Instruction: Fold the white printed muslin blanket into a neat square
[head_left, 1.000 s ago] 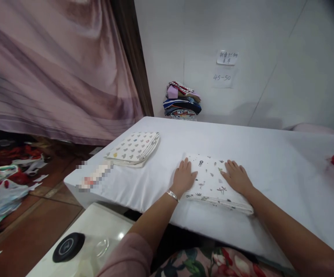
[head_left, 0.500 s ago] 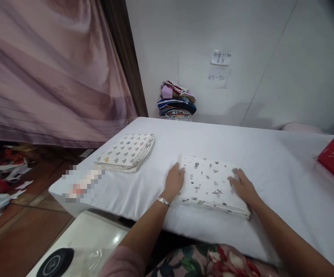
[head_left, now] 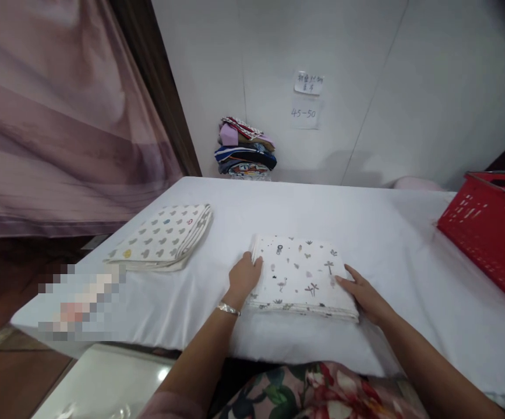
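A folded white cloth (head_left: pixel 300 273) printed with palm trees and small figures lies flat near the front edge of the white-covered table (head_left: pixel 278 203). My left hand (head_left: pixel 246 278) is at its left edge, fingertips against the side, thumb apart. At the right edge, my right hand (head_left: pixel 363 295) rests with thumb and fingers spread, the thumb on top of the cloth. Both hands look open. Another folded cloth (head_left: pixel 162 235), with grey mouse-head shapes, lies farther left on the table.
A red basket (head_left: pixel 492 227) stands at the right. Behind the table is a stack of folded fabrics (head_left: pixel 246 151) against the wall. A pink curtain (head_left: pixel 60 116) hangs at the left. A white surface (head_left: pixel 108 378) sits below the table's front left.
The view has shifted right, bringing more of the red basket into sight. Both hands stay at the sides of the printed cloth, which still lies flat.
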Available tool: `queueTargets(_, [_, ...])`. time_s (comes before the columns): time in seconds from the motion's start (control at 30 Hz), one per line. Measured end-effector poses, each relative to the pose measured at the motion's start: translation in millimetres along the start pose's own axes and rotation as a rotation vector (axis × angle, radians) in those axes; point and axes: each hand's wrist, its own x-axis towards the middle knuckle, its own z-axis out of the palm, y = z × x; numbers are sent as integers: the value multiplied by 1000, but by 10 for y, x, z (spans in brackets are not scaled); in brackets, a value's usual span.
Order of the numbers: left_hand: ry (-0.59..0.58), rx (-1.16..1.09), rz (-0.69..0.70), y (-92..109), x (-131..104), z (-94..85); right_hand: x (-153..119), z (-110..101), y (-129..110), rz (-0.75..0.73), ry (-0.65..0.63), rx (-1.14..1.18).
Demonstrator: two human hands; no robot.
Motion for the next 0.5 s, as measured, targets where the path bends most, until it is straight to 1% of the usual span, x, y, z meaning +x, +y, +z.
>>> queueTargets(0.13, [50,-11,16,12,-52,21,22,-7,5,6,-10,40])
queueTargets(0.27, [64,-103,9,5,-65,24,34,-8,45,-13,7,38])
queueTargets(0.37, [10,-198,-7,-28,-39,2,32,0,59,-27,38,31])
queueTargets(0.5, [-90,-363,-40,-95,37,-37,16,14,45,-60,21,7])
